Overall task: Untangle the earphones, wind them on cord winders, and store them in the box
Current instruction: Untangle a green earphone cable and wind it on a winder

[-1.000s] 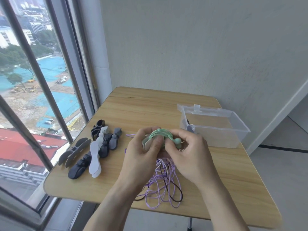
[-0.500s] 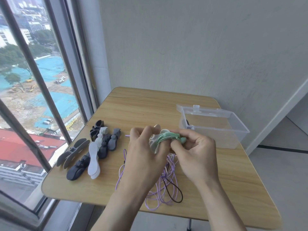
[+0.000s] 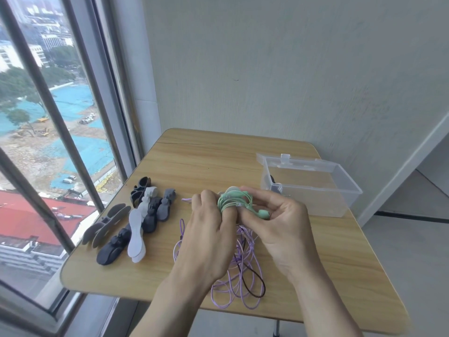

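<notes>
Above the middle of the wooden table [image 3: 218, 161], my left hand [image 3: 209, 229] grips a pale cord winder wrapped with mint green earphones [image 3: 234, 199]. My right hand [image 3: 279, 222] pinches the green earbud end [image 3: 263, 213] of that cord beside the winder. Under both hands lies a loose tangle of purple earphones [image 3: 237, 285] mixed with a thin dark cord [image 3: 252, 285]. The clear plastic box [image 3: 313, 203] stands open at the table's right, with something small and dark inside near its left wall.
A cluster of spare cord winders [image 3: 136, 222], black, grey and white, lies on the table's left side. A window with bars [image 3: 48, 113] runs along the left. The wall [image 3: 291, 69] is behind the table, and floor shows to the right.
The wound winder has been turned between my hands. My right hand shifted from pressing on the winder to holding the green earbud end out to its right.
</notes>
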The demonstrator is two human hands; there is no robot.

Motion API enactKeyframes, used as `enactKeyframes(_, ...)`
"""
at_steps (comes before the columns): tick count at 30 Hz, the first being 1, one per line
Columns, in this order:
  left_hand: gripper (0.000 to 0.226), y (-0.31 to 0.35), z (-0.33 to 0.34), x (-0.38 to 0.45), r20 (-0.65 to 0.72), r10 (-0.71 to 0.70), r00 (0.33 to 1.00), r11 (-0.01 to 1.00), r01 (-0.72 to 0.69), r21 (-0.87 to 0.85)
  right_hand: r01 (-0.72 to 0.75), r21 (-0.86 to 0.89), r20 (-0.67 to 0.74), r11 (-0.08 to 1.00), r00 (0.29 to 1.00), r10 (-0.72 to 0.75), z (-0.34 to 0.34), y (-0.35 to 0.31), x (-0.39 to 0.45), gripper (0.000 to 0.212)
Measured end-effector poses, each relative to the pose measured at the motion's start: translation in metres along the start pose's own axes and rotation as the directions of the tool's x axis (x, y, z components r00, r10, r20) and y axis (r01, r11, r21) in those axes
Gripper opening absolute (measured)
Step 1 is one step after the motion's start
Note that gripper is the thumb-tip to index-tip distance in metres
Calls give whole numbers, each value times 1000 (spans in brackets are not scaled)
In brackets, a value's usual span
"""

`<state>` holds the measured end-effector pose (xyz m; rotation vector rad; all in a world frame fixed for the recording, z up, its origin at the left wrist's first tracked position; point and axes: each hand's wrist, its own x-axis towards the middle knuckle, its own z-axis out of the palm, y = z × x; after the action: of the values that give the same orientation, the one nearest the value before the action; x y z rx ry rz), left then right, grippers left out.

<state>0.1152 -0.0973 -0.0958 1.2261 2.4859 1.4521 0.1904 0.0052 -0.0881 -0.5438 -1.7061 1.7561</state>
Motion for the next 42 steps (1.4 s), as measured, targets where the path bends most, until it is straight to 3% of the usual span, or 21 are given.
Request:
enactKeyframes(2, 22, -3, 2, -1, 14, 53, 998, 994, -54, 95, 32, -52, -58, 998, 998, -35, 4, -3, -3, 29)
enactKeyframes(5, 19, -2, 6, 0, -65, 33, 997, 995, -27, 94, 142, -338, -186, 930, 959, -214, 9, 1, -6, 23)
enactKeyframes(8, 24, -7, 9, 1, -15, 32, 999, 984, -28, 176, 218, -600, -161, 770, 909, -383, 13, 8, -5, 35)
enactKeyframes(10, 26, -9, 11, 1, -5, 24, 1000, 978, -23, 209, 266, -656, -103, 707, 896, -433, 16, 10, -4, 39)
enactKeyframes(13, 22, -5, 10, 3, -26, -99, 995, 992, 100, 72, 311, -660, -29, 684, 899, -438, 17, 9, -5, 37)
enactKeyframes(17, 21, 4, 7, -2, -21, -105, 994, 991, 106, 78, 359, -657, 21, 663, 888, -459, 16, 7, -4, 32)
enactKeyframes(19, 7, 9, 7, -3, -32, -162, 986, 986, 163, 32, 380, -661, 51, 647, 883, -466, 15, 8, -2, 30)
enactKeyframes(21, 16, 13, 7, -5, -89, -213, 973, 976, 208, -66, 389, -650, 73, 653, 887, -455, 14, 9, -1, 31)
enactKeyframes(24, 24, 10, 5, -3, -207, -153, 966, 979, 119, -169, 370, -587, 79, 720, 911, -404, 8, 7, 0, 32)
enactKeyframes(28, 21, 2, -4, 1, -110, -99, 989, 986, 83, -142, 248, -377, 134, 892, 968, -213, -13, -1, 4, 20)
enactKeyframes(32, 25, -2, -6, 1, -21, -52, 998, 988, 48, -146, 220, -335, 183, 916, 969, -166, -30, -6, 5, 13)
enactKeyframes(37, 30, -4, -9, 3, -50, 4, 999, 1000, -3, 12, 155, -309, 146, 938, 983, -114, -31, 2, 6, 9)
enactKeyframes(42, 22, -3, -9, 2, -24, 23, 999, 999, -24, -41, 130, -273, 174, 953, 981, -84, -30, 7, 10, 10)
